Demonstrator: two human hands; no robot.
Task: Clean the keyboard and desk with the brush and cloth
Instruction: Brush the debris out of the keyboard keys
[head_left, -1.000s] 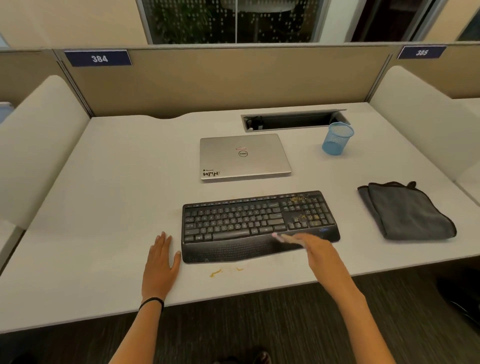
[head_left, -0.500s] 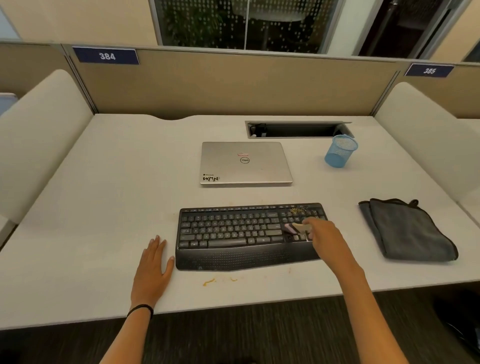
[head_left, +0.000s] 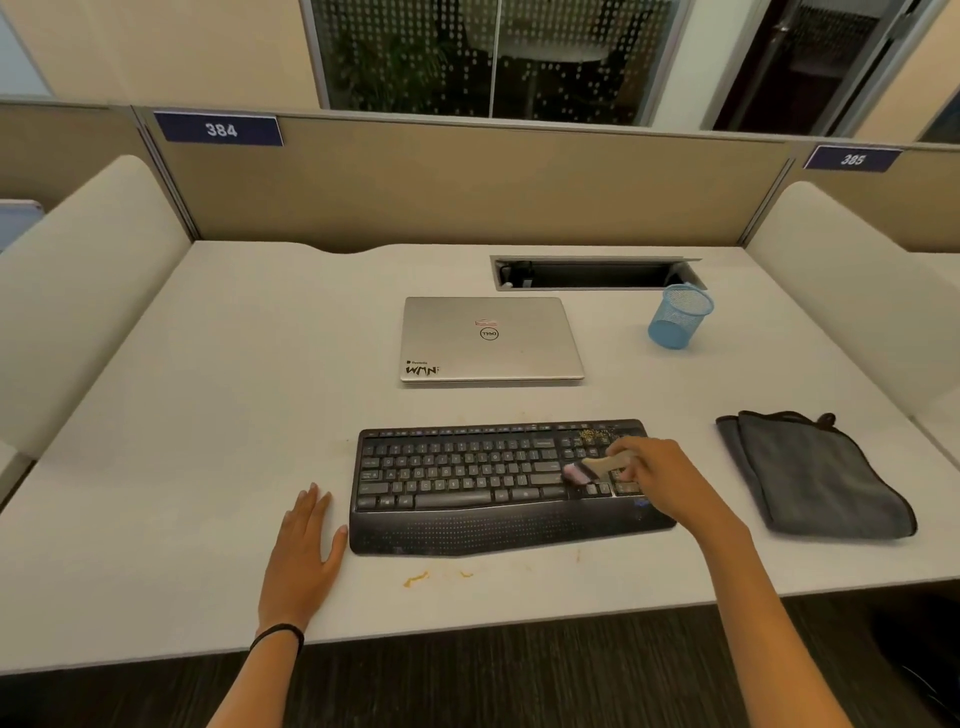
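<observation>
Open-plan office, fabric partition (head_left: 467, 192), numbered bay plates (head_left: 218, 129) 384 and 385, white counter (head_left: 208, 415) with cable tray (head_left: 597, 274), laptop (head_left: 491, 338), keyboard (head_left: 467, 478)

"384" on left plate (head_left: 218, 129), "385" on right plate (head_left: 852, 158), Dell logo (head_left: 489, 333) and "WMN" sticker (head_left: 422, 369) on laptop (head_left: 519, 312)

Warm, even indoor light — soft, faint shadows. Wide-angle bend at frame edges; right hand (head_left: 660, 478) & brush (head_left: 597, 465) slightly motion-blurred.

laptop (head_left: 491, 338) behind keyboard (head_left: 467, 483), cloth (head_left: 815, 478) to its right, cup (head_left: 678, 317) behind cloth
</observation>
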